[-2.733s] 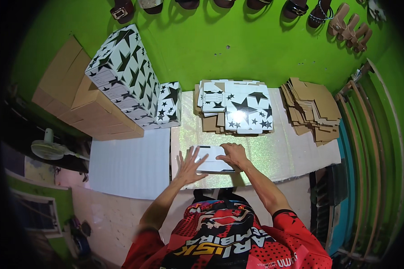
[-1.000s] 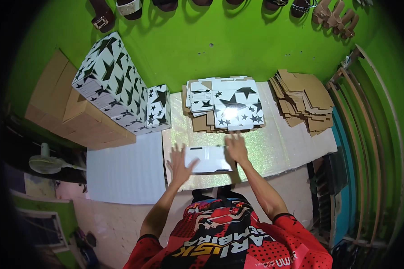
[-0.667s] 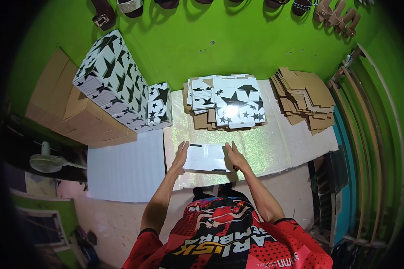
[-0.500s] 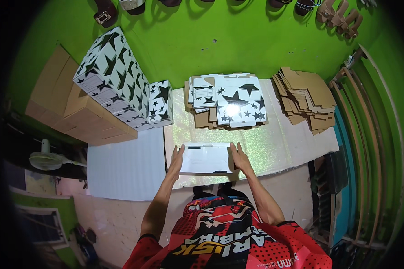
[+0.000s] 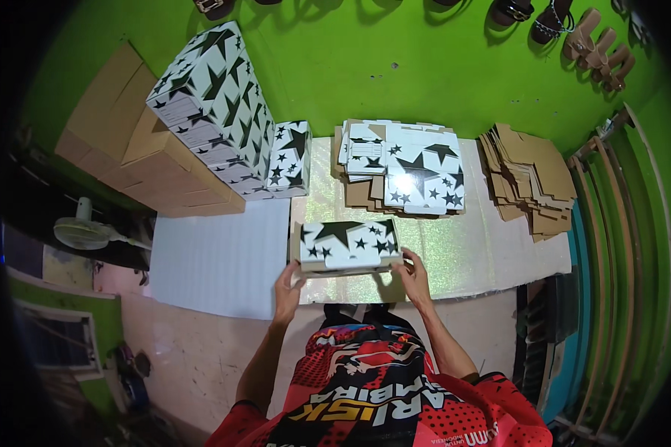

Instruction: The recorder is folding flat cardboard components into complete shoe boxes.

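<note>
Folded-up starred boxes (image 5: 220, 115) stand left of the flat carton stack (image 5: 425, 160), whose sheets remain unfolded; the small box (image 5: 350, 242), nearer the person than that stack and slightly left, looks mostly formed; its starred face points up, a brown-edged long side toward the person, long axis left-right; the left hand (image 5: 287, 287) and right hand (image 5: 411, 278) curl at its near corners, whether pinching I cannot tell.

The box (image 5: 348, 238) lay between your left hand (image 5: 288, 289) and right hand (image 5: 415, 279), before a pile of flattened cartons (image 5: 425, 177) on the table (image 5: 492, 257); stacked boxes (image 5: 215, 112) stood to your left, another carton pile (image 5: 535, 177) to your right.
</note>
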The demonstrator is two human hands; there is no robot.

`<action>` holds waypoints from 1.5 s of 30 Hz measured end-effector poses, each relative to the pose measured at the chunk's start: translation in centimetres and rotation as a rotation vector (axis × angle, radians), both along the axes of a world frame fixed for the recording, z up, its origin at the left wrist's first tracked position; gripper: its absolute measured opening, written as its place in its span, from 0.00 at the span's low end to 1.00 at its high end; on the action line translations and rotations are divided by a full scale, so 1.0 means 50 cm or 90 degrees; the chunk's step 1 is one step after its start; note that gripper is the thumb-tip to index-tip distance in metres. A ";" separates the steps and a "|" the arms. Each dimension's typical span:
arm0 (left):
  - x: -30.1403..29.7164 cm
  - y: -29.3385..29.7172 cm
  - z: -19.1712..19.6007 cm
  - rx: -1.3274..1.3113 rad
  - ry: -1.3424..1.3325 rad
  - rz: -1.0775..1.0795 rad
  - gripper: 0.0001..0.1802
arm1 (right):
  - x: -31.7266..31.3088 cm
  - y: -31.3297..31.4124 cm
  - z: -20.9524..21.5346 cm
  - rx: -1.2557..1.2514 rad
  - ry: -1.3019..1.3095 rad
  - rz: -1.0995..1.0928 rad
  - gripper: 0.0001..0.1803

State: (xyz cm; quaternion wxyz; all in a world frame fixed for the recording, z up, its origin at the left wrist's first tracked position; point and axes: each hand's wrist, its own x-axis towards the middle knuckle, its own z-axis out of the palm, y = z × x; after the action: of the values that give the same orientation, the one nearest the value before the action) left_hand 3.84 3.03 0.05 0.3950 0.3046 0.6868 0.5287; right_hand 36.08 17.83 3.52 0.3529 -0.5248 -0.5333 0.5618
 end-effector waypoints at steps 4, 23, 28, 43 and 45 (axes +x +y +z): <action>0.032 -0.041 -0.061 -0.062 -0.107 0.016 0.46 | 0.022 -0.025 -0.032 -0.081 -0.158 0.128 0.55; 0.000 0.042 -0.072 -0.093 -0.003 0.095 0.23 | -0.105 0.058 0.022 0.530 -0.602 0.522 0.48; 0.004 0.043 -0.061 -0.094 -0.005 0.102 0.26 | -0.101 0.109 0.048 0.379 -0.492 0.609 0.43; 0.018 0.033 0.010 -0.045 0.455 0.022 0.13 | -0.141 0.072 0.040 0.443 -0.556 0.581 0.65; 0.006 0.031 0.012 -0.028 0.369 0.032 0.13 | -0.141 0.081 0.046 0.439 -0.572 0.601 0.67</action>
State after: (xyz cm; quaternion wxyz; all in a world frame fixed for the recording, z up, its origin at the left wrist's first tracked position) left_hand 4.14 4.61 0.64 0.1754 0.4175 0.7896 0.4140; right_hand 29.03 21.87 5.82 -0.0342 -0.2780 -0.9420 0.1848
